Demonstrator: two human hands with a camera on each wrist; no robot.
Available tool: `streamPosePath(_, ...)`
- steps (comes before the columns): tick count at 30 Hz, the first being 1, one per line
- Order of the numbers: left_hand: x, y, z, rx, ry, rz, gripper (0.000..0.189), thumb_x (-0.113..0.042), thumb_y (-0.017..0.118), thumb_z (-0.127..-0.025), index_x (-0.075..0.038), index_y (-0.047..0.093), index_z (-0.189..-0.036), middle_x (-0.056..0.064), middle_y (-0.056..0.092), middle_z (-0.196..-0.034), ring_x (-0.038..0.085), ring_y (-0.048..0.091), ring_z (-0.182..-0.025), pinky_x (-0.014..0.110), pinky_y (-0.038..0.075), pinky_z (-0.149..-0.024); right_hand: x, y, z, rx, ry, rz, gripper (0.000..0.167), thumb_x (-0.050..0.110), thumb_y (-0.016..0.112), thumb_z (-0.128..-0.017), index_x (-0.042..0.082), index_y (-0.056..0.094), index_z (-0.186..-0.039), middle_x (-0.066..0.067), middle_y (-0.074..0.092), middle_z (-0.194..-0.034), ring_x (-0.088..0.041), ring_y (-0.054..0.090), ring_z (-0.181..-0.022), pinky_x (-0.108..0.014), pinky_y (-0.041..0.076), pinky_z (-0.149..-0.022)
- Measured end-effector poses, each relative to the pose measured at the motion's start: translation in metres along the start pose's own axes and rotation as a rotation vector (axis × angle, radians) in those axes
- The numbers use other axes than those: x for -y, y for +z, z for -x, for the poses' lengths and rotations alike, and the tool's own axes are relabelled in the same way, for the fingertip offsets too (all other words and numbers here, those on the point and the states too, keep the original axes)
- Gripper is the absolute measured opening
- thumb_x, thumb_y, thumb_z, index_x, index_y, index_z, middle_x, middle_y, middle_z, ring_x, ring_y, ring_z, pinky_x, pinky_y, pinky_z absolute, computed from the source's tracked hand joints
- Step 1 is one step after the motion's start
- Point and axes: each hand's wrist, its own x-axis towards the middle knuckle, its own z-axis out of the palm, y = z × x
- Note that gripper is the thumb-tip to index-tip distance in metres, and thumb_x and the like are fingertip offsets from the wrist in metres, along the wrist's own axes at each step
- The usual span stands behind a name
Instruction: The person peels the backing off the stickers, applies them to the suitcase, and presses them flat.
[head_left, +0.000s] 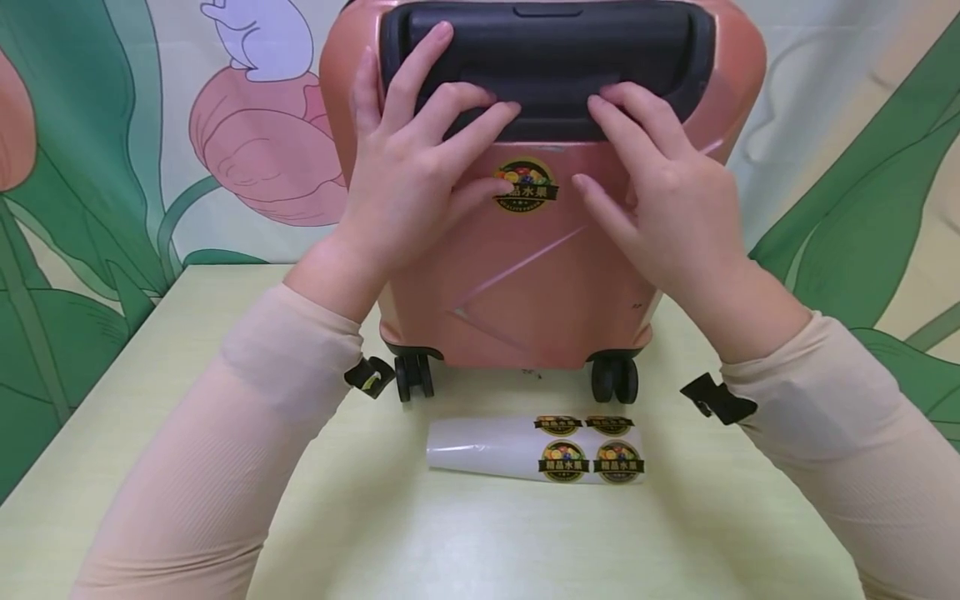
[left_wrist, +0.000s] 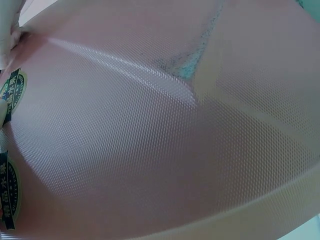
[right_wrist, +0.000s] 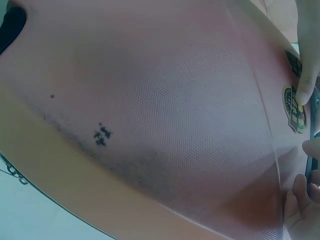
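A pink hard-shell suitcase [head_left: 517, 275] stands upright on the table, a black handle panel [head_left: 555, 67] at its top. Just under the panel is a round fruit-label sticker [head_left: 525, 185]. My left hand [head_left: 416, 162] spreads its fingers over the panel's lower left, the thumb touching the sticker's left side. At the lower right edge of the panel, the fingertips of my right hand [head_left: 671, 187] rest, its thumb beside the sticker. Both wrist views show two stickers on the shell, one lower [left_wrist: 10, 190] in the left wrist view; the head view has the second hidden behind my left hand.
In front of the suitcase wheels [head_left: 615, 379] lies a white sticker sheet [head_left: 480, 446] with several round labels at its right end. The pale green table [head_left: 360, 533] runs back to a flower-printed curtain [head_left: 262, 150]. Dark straps [head_left: 720, 400] hang at both cuffs.
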Motion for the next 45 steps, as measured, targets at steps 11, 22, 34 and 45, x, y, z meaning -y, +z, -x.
streamPosePath(11, -0.004, 0.003, 0.0, -0.064, -0.037, 0.011, 0.041, -0.043, 0.051, -0.093, -0.015, 0.064, -0.119, 0.007, 0.06, -0.113, 0.032, 0.028, -0.134, 0.051, 0.002, -0.109, 0.003, 0.001, 0.0, -0.013, -0.02, 0.007, 0.038, 0.017, 0.054, -0.093, 0.007, 0.054, -0.129, -0.01, 0.05, -0.131, -0.035, 0.049, -0.055, -0.047, 0.044, -0.054)
streamPosePath(22, -0.012, 0.015, 0.005, -0.023, -0.013, -0.072, 0.08, -0.068, 0.055, -0.078, -0.001, 0.052, -0.122, 0.013, 0.054, -0.121, 0.028, 0.033, -0.129, 0.048, 0.011, -0.108, -0.003, -0.003, -0.002, -0.002, -0.08, 0.033, 0.035, 0.015, 0.05, -0.095, 0.006, 0.055, -0.129, -0.01, 0.053, -0.128, -0.035, 0.053, -0.054, -0.045, 0.044, -0.049)
streamPosePath(34, -0.014, 0.02, -0.001, -0.049, -0.011, -0.077, 0.069, -0.064, 0.049, -0.083, -0.008, 0.055, -0.122, 0.013, 0.051, -0.108, 0.031, 0.037, -0.111, 0.047, 0.025, -0.096, -0.005, -0.005, 0.001, 0.01, -0.085, 0.035, 0.035, 0.012, 0.049, -0.095, 0.006, 0.055, -0.129, -0.01, 0.052, -0.128, -0.033, 0.048, -0.049, -0.043, 0.043, -0.048)
streamPosePath(45, -0.014, 0.024, -0.005, -0.132, -0.042, -0.079, 0.042, -0.046, 0.046, -0.094, -0.013, 0.064, -0.113, 0.009, 0.055, -0.098, 0.028, 0.044, -0.105, 0.045, 0.029, -0.09, -0.006, 0.0, 0.001, 0.013, -0.088, 0.045, 0.036, 0.011, 0.048, -0.095, 0.006, 0.053, -0.13, -0.01, 0.05, -0.13, -0.031, 0.044, -0.046, -0.042, 0.041, -0.046)
